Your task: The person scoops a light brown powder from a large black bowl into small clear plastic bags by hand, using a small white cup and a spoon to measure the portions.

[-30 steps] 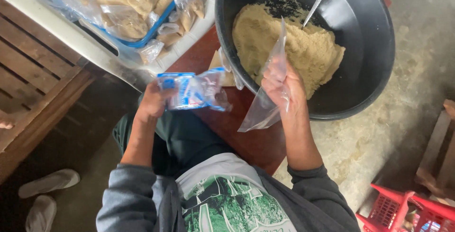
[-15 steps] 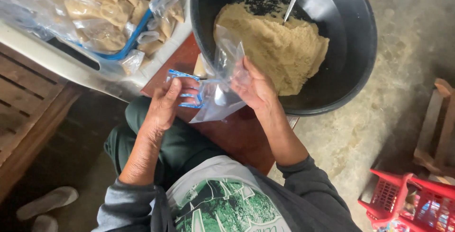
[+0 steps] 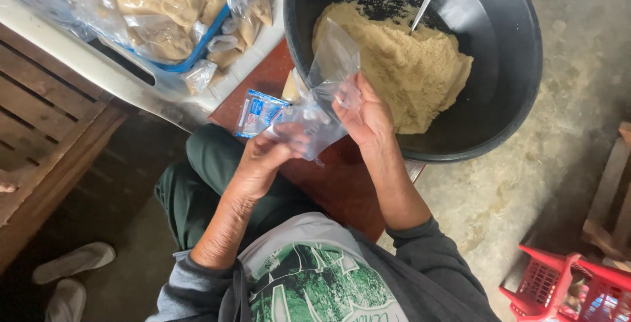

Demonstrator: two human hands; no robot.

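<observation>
clear bag (image 3: pixel 328 92): thin plastic, empty, upright between both hands, just near of the basin rim; a second ago hung lower at the right, beside the right hand only
left hand (image 3: pixel 268 158): closed in a pinch on the bag's lower left edge; earlier gripped the pack instead, now shifted over to the bag
right hand (image 3: pixel 365 115): fingers curled on the bag's right side, thumb on the front film; raised closer to the basin than before
pack (image 3: pixel 259 113): blue and white packet of bags, no longer held; lies on the board just left of the hands
board (image 3: pixel 332 181): red-brown, across the lap, under the basin's near edge
basin (image 3: pixel 519 85): black, round, far right; unmoved
meal (image 3: pixel 401 72): tan, crumbly heap inside, dark patch at the far side
spoon (image 3: pixel 424 5): handle stuck upright in the heap, untouched
filled bags (image 3: pixel 164 13): tan, packed, piled in a blue tray (image 3: pixel 197 52) far left
crate (image 3: pixel 565 282): red, near right on the concrete floor
meaning of change: one bag separated from the pack, both hands now free for it; likely mouth being worked open, nothing in it yet
</observation>
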